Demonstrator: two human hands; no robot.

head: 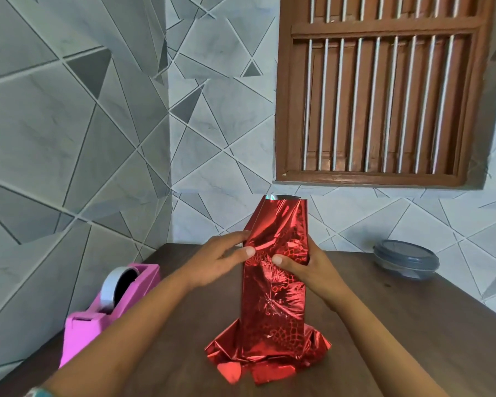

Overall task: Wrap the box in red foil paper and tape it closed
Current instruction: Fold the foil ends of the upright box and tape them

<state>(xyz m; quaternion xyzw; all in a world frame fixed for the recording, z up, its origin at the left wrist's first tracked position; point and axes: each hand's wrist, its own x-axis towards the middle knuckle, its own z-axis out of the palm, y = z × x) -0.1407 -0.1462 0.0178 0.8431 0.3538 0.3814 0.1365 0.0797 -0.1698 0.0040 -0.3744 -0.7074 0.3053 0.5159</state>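
Observation:
A tall package wrapped in shiny red foil paper (272,296) stands upright on the brown table (384,325). The box inside is hidden by the foil. Loose foil flares out crumpled at its base, and the top end stands open as a tube. My left hand (221,259) holds the left side of the upper part, thumb pressed on the front. My right hand (301,266) grips the right side, its thumb on the front close to the left thumb. A pink tape dispenser (103,310) with a roll of tape sits at the table's left edge.
A grey lidded plastic container (405,259) sits at the back right of the table. Tiled walls meet in a corner behind the table, and a brown wooden window with bars (381,90) is above.

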